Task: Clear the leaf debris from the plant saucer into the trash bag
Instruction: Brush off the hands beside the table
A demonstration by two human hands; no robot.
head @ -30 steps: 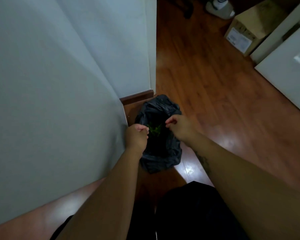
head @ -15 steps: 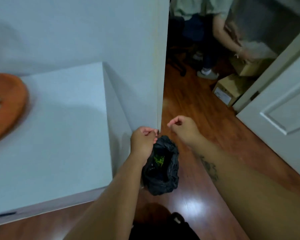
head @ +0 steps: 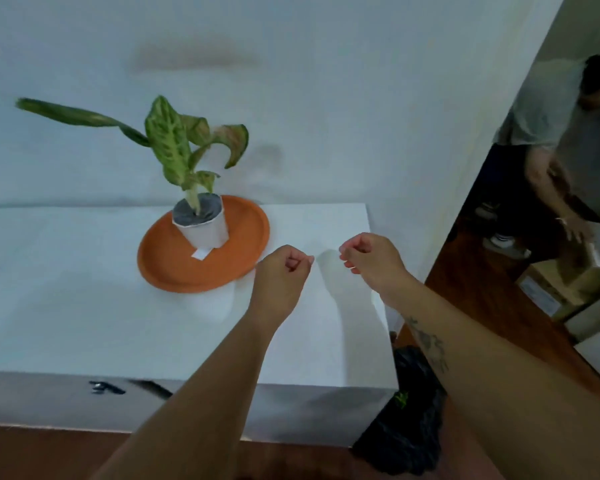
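An orange plant saucer (head: 174,268) lies on the white cabinet top (head: 84,317), with a white pot (head: 207,230) holding a green variegated plant (head: 168,140) on it. No leaf bits show on the saucer, only a small white label. My left hand (head: 283,271) hovers just right of the saucer's rim, fingers curled shut with nothing visible in them. My right hand (head: 369,258) floats beside it, also curled and empty. The black trash bag (head: 409,424) sits on the floor at the cabinet's right corner, with green leaf bits (head: 400,398) inside.
A white wall rises behind the cabinet. At right, a wooden floor (head: 482,296) leads through a doorway, where another person (head: 541,140) bends over cardboard boxes (head: 568,282). A dark handle (head: 104,388) marks the cabinet front.
Both hands have let go of the trash bag's rim and risen from floor level to above the cabinet top. My view has swung up from the bag to the saucer and plant.
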